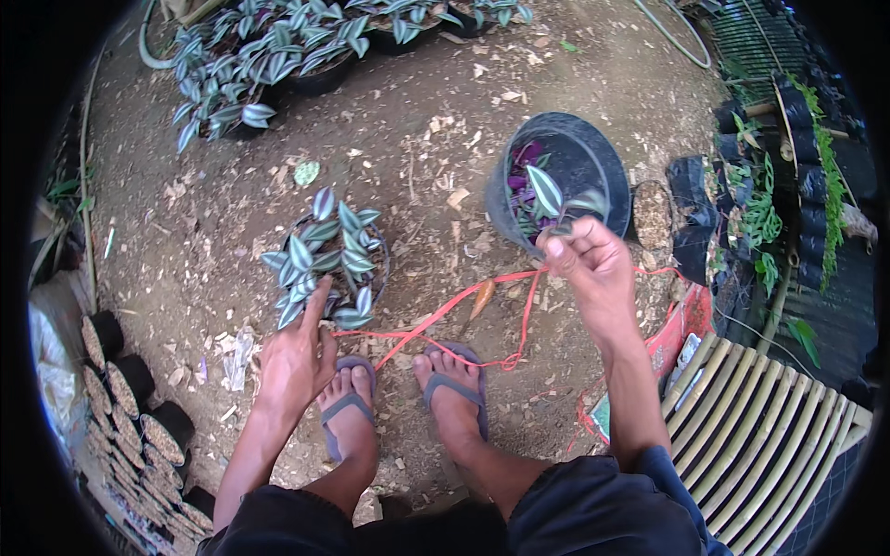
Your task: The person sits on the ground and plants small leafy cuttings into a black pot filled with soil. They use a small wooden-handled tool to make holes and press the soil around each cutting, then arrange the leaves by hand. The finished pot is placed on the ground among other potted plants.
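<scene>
My right hand (580,274) pinches a small cutting of striped tradescantia (546,192) between thumb and fingers. It hovers over the near rim of a black plastic bucket (612,156), in which purple and green cuttings (526,174) lie. Over on the left, a potted tradescantia (327,254) with silver-striped leaves stands on the soil. My left hand (295,365) is at its near side, index finger stretched out against the leaves; it holds nothing that I can see. The leaves hide much of the pot.
Pink plastic twine (445,311) runs across the ground by my sandalled feet. More potted tradescantia (278,55) stands at the back. Soil-filled black grow bags (163,439) line the lower left. To the right are planted black bags (695,208) and a bamboo slat bench (758,431).
</scene>
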`<state>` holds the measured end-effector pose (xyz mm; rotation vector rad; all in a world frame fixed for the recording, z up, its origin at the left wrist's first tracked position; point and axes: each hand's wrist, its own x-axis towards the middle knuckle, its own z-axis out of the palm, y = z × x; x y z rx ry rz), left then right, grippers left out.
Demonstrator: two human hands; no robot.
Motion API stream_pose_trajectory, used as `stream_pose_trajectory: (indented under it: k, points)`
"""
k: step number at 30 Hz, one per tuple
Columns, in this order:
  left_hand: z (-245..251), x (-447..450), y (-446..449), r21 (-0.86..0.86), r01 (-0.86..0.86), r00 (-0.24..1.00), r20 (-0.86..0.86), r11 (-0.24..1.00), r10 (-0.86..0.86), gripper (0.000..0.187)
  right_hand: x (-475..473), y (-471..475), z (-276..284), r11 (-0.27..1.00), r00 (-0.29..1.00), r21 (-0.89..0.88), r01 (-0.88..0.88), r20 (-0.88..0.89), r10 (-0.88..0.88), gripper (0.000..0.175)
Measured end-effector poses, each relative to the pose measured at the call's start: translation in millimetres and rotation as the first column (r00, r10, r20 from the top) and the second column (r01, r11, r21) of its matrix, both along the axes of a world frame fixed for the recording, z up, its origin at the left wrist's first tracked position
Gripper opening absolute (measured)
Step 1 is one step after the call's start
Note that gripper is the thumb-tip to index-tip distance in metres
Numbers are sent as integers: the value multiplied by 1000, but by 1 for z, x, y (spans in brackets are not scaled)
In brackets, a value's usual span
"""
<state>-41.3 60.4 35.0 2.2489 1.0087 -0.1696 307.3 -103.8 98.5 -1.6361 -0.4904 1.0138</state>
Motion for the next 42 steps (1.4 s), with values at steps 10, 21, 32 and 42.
stream_pose_trajectory:
  k: [10,21,32,42]
  points:
    - [38,-15,-12,-303,-49,921,355,952,161,55,-95,-4,-35,998,795,50,24,-606,11,30]
    - [53,2,-35,-870,-43,857,220,491,466,21,-152,-5,-33,978,919,7,-209,-339,199,23]
    - [32,-10,-38,-754,-49,849,314,655,425,17,-133,5,-18,841,818,-53,-539,206,537,20]
    - [41,-2,-16,-683,-99,870,293,723,396,18,-131,28,-21,862,828,-29,-506,266,495,15]
